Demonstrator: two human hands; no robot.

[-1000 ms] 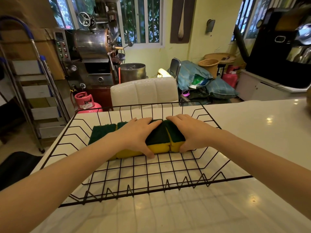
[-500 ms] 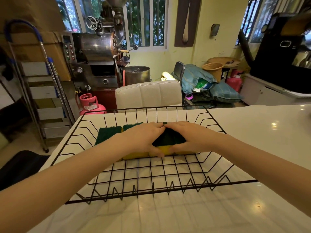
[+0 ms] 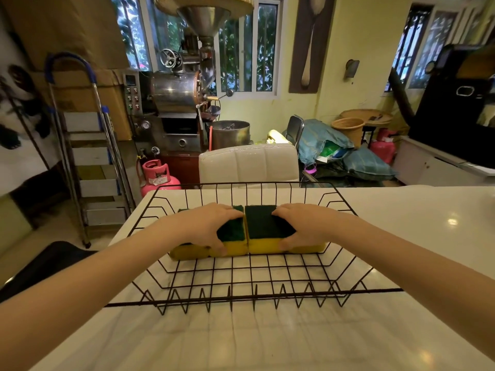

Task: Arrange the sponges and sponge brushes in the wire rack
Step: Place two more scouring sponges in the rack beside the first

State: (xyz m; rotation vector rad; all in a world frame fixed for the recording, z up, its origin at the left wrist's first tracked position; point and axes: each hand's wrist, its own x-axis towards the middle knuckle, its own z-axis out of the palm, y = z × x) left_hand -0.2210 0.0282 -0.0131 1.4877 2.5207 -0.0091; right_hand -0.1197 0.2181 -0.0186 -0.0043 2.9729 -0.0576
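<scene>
A black wire rack sits on the white counter. Inside it lie yellow sponges with dark green scouring tops, side by side in a row. My left hand grips the left sponge, fingers over its top and thumb on its yellow front. My right hand grips the right sponge the same way. The two sponges touch along their inner edges. A further sponge pokes out at the far left, mostly hidden under my left hand. No sponge brushes are in view.
The white counter runs to the right and toward me. Beyond its far edge stand a white padded chair, a pink gas cylinder, a step ladder and a metal roasting machine.
Both hands slid apart along the sponges, uncovering the green tops, and the sponges now lie straight and level in a row. The camera has tilted upward.
</scene>
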